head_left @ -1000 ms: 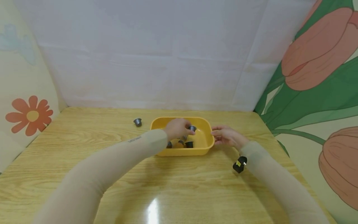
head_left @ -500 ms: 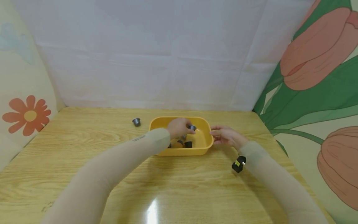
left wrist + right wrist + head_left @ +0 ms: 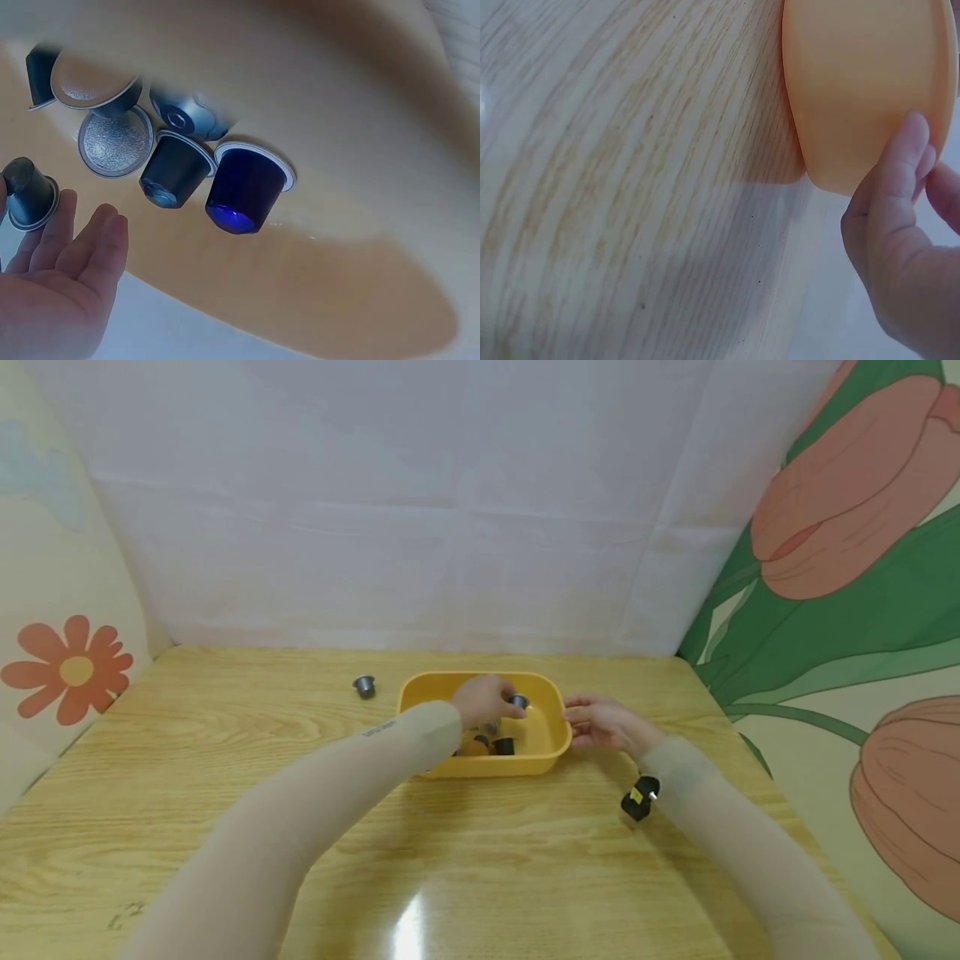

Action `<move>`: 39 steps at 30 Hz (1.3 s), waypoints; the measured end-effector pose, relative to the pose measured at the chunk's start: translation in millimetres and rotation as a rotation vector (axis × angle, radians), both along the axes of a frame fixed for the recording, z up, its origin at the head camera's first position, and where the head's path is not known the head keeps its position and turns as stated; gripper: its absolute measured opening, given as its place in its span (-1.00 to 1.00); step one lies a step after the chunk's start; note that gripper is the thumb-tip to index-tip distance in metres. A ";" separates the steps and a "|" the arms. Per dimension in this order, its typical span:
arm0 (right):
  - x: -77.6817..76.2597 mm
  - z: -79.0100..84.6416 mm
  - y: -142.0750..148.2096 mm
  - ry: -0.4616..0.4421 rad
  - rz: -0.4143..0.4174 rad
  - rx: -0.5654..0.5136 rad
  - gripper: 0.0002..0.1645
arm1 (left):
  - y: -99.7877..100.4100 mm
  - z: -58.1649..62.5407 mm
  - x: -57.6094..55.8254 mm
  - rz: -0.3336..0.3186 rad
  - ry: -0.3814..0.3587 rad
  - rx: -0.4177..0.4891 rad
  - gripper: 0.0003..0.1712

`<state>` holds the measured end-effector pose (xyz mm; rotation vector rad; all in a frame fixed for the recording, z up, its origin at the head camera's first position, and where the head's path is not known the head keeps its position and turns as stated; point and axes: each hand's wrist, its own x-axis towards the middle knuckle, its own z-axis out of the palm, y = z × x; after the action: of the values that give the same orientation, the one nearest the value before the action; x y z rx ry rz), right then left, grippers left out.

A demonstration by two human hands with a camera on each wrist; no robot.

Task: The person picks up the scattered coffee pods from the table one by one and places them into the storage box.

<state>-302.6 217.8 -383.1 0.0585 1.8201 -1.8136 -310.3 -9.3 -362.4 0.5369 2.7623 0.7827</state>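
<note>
My left hand (image 3: 486,700) reaches into a yellow plastic bin (image 3: 487,767) and pinches a grey-blue coffee capsule (image 3: 30,193) between thumb and fingers. In the left wrist view, more capsules lie together on the bin's floor, among them a dark blue capsule (image 3: 246,187), a dark teal capsule (image 3: 176,171) and one with a tan lid (image 3: 90,79). At the bin's right end is my right hand (image 3: 603,724), its fingers lying against the outer wall and the thumb close to the rim. The left forearm hides part of the bin's left side.
A single grey capsule (image 3: 364,686) stands on the wooden table (image 3: 480,860), left of the bin. White cloth (image 3: 390,510) hangs behind the table's far edge. Panels printed with flowers flank both sides. A black wrist camera (image 3: 639,799) hangs beneath the right sleeve.
My left hand, pinching the capsule, has shifted slightly right within the bin. The right hand stays against the bin's end, and the head view has drifted a little.
</note>
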 end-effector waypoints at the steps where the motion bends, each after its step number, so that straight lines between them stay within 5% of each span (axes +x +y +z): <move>1: 0.2 0.5 -0.2 0.000 0.000 -0.001 -0.50 | 0.1 -0.7 -1.2 0.001 -0.003 0.002 -0.57; 14: 0.7 3.4 -3.0 -0.002 0.003 0.009 -0.52 | 1.8 9.8 4.2 0.003 -0.049 0.032 -0.64; 23: -0.3 2.8 -2.7 -0.008 0.006 0.005 -0.53 | -0.2 8.3 1.3 0.011 -0.035 0.056 -0.40; 39: -0.5 0.7 0.6 -0.001 0.002 0.036 -0.52 | -17.1 21.3 16.0 -0.019 -0.034 0.246 -0.46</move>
<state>-303.1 218.3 -382.4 0.0712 1.8511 -1.7795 -294.3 -26.4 -341.0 0.5868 2.6414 1.1240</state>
